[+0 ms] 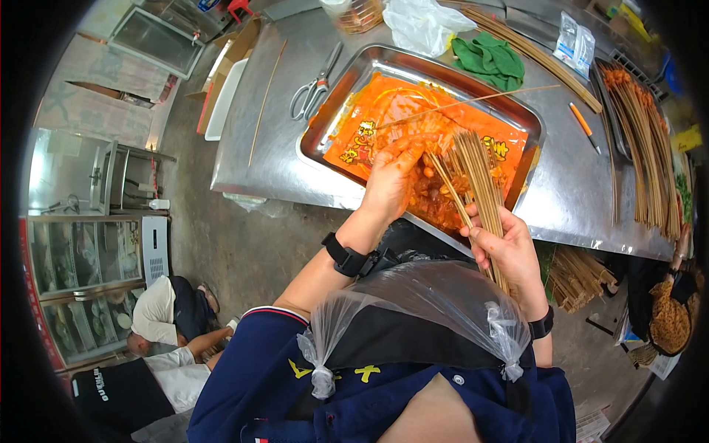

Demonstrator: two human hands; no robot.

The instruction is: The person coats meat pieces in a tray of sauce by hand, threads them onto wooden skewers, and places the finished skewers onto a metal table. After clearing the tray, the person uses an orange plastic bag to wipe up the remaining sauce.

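My right hand [504,240] is closed round a bundle of bamboo skewers [484,177], whose far ends reach over a metal tray [533,122]. Orange-red sauce coats my left hand [396,176], its fingers bent together beside the tips of the skewers. What these fingers grip, if anything, is hidden. Below them, sauced pieces of food [436,205] lie in the tray, too smeared to name. An orange printed plastic bag [391,111], wet with sauce, spreads across the tray. One loose skewer [509,93] lies across the bag and the tray's far rim.
Scissors [314,88] lie left of the tray. Behind it are a green cloth [489,62] and a white plastic bag [418,26]. An orange pen [585,128] and many loaded skewers [644,148] are on the right. Two people [156,310] are low at the left, by a glass-door fridge [87,255].
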